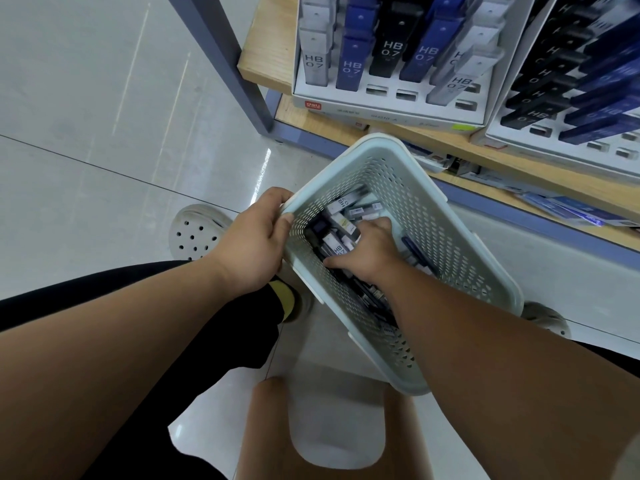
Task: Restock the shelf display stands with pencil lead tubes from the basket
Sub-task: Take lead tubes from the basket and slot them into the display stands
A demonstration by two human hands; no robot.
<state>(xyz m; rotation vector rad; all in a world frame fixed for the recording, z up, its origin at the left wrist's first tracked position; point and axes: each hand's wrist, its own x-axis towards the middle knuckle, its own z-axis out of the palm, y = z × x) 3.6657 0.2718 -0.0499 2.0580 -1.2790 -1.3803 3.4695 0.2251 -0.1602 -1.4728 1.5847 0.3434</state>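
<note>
Restocking step: picking lead tubes out of the basket, judged from the right hand being down among them.
Shelf (pixel 266 69): wooden board on a blue-grey frame, above and beyond the basket.
Left display stand (pixel 388 110): white tray on the shelf holding upright grey, blue and black HB 0.7 tubes; several front slots look empty, so these seem the gaps to fill.
Right display stand (pixel 498 131): beside the first, rows of black and dark blue tubes, also with open slots at the front.
Basket (pixel 446 237): pale perforated plastic, tilted, held below the shelf edge over the floor.
Left hand (pixel 252 244): clamped on the basket's near-left rim, thumb inside the wall, fingers outside, steadying it.
Right hand (pixel 367 247): inside the basket, fingers curled down onto the pile; whether it has actually gripped a tube I cannot tell.
Pencil lead tubes (pixel 341 233): loose heap of white, black and blue cases on the basket floor, some touching the fingers.
Doing it well: keep the basket tipped so tubes slide to one corner, take tubes of one colour at a time, turn them label-forward and upright before reaching for a matching empty slot.
Risk: tilting too far could spill tubes over the rim.
</note>
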